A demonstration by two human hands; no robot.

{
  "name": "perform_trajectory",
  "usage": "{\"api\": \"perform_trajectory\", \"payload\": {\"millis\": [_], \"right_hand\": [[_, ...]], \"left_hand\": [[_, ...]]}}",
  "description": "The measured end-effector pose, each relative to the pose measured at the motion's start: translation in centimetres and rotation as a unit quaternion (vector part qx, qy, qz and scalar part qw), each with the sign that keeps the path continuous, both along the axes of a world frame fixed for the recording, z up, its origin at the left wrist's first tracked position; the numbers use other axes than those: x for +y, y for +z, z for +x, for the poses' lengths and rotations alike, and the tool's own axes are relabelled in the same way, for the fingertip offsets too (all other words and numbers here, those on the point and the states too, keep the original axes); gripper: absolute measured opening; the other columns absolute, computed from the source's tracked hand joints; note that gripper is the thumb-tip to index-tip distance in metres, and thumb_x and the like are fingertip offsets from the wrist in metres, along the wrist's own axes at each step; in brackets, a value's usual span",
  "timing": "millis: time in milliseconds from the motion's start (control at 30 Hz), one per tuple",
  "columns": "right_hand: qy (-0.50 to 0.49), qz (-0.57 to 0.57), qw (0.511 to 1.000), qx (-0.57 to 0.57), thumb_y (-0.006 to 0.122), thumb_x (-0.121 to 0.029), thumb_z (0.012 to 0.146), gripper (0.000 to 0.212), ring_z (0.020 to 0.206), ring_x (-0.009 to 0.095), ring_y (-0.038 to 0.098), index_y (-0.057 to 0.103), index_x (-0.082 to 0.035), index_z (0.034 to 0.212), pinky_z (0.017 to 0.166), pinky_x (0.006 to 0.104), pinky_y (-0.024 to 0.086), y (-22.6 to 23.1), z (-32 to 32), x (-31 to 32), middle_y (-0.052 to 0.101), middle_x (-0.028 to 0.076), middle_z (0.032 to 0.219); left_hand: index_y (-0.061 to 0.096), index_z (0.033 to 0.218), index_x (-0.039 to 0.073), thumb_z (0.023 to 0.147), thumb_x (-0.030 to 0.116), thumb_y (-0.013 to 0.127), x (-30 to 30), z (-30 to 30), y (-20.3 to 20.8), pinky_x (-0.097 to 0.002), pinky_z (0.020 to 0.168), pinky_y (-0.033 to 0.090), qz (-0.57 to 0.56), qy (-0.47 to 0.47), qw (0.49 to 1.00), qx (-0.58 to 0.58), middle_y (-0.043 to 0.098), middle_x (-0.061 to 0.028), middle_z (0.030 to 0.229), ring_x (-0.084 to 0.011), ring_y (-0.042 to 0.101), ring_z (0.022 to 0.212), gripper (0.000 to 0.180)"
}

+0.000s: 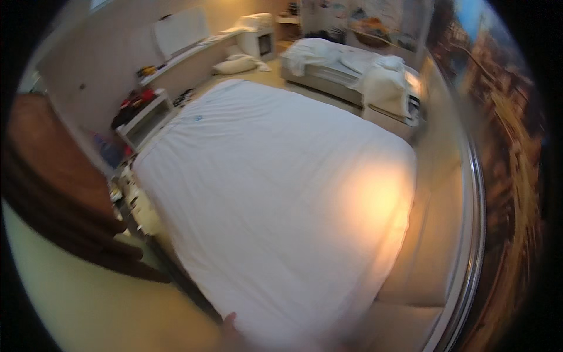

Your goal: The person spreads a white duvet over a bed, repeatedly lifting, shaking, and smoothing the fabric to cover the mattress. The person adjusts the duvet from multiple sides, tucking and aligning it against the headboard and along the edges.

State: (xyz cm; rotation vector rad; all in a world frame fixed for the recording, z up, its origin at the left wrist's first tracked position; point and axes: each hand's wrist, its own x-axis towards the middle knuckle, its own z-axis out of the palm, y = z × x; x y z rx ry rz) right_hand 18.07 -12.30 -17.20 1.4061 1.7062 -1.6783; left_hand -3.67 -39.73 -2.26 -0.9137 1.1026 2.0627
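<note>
A wide mattress (270,205) under a smooth white fitted sheet fills the middle of the head view. At its near left corner, my left hand (231,334) shows at the lower edge of the picture, blurred. A fingertip or thumb rests against the sheet's edge. The other fingers are hidden, so whether they grip the sheet I cannot make out. My right hand does not show; only a faint smear lies on the sheet near the lower edge. A small blue mark sits by the sheet's far left part. Warm light glows on its right side.
A padded headboard (425,246) runs along the right, before a mural wall (510,176). A second bed (328,73) with rumpled white bedding stands beyond. Pillows (234,64) lie at the far wall. A low white shelf (143,120) and a brown wooden piece (58,170) stand left.
</note>
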Motion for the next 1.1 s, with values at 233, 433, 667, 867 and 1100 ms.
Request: {"api": "perform_trajectory", "payload": {"millis": [233, 433, 667, 867, 1100], "right_hand": [[0.031, 0.030, 0.999, 0.025, 0.059, -0.042, 0.081, 0.067, 0.121, 0.039, 0.051, 0.051, 0.002, 0.130, 0.101, 0.0403, 0.041, 6.1, -5.6, 2.7, 0.050, 0.027, 0.133], [0.034, 0.040, 0.999, 0.013, 0.060, -0.034, 0.082, 0.060, 0.120, 0.039, 0.051, 0.052, 0.000, 0.130, 0.099, 0.0404, 0.041, 7.5, -5.5, 2.8, 0.050, 0.027, 0.132], [0.026, 0.056, 0.998, -0.001, 0.061, -0.024, 0.083, 0.052, 0.119, 0.039, 0.052, 0.053, -0.001, 0.129, 0.098, 0.0404, 0.042, 8.4, -2.8, 1.4, 0.050, 0.027, 0.131], [0.097, 0.143, 0.976, 0.135, 0.062, -0.015, 0.084, 0.047, 0.118, 0.040, 0.052, 0.054, -0.003, 0.128, 0.097, 0.0405, 0.042, 9.0, 6.1, -0.9, 0.051, 0.027, 0.130], [-0.120, 0.115, 0.986, 0.008, 0.073, -0.021, 0.074, 0.065, 0.103, 0.038, 0.060, 0.047, -0.001, 0.131, 0.090, 0.0422, 0.048, 5.1, 5.6, -3.6, 0.059, 0.024, 0.118]], "left_hand": [[0.047, 0.134, 0.005, 0.091, 0.036, 0.061, 0.8, -10.9, -4.9, -0.0441, 0.102, 0.042, 0.128, 0.134, 0.979, 0.090, 0.054, -0.0126, 0.131, -0.0288, 0.052, 0.118, 0.055], [0.058, 0.119, -0.003, 0.084, 0.027, 0.070, -3.4, -8.7, -6.7, -0.0424, 0.083, 0.052, -0.188, -0.061, 0.977, 0.076, 0.064, -0.0139, 0.112, -0.0291, 0.063, 0.098, 0.049], [0.063, 0.106, -0.004, 0.084, 0.025, 0.065, -9.5, -5.2, -9.7, -0.0409, 0.074, 0.051, -0.400, -0.209, 0.889, 0.075, 0.067, -0.0152, 0.101, -0.0271, 0.064, 0.089, 0.036], [0.058, 0.109, -0.002, 0.089, 0.025, 0.056, -8.8, -4.7, -12.7, -0.0402, 0.077, 0.051, -0.169, 0.009, 0.973, 0.159, 0.065, -0.0130, 0.103, -0.0268, 0.063, 0.095, 0.034], [0.052, 0.112, -0.005, 0.089, 0.014, 0.051, -4.0, -7.6, -4.6, -0.0409, 0.069, 0.054, -0.315, -0.022, 0.930, 0.190, 0.062, -0.0142, 0.100, -0.0266, 0.063, 0.085, 0.030]]}}
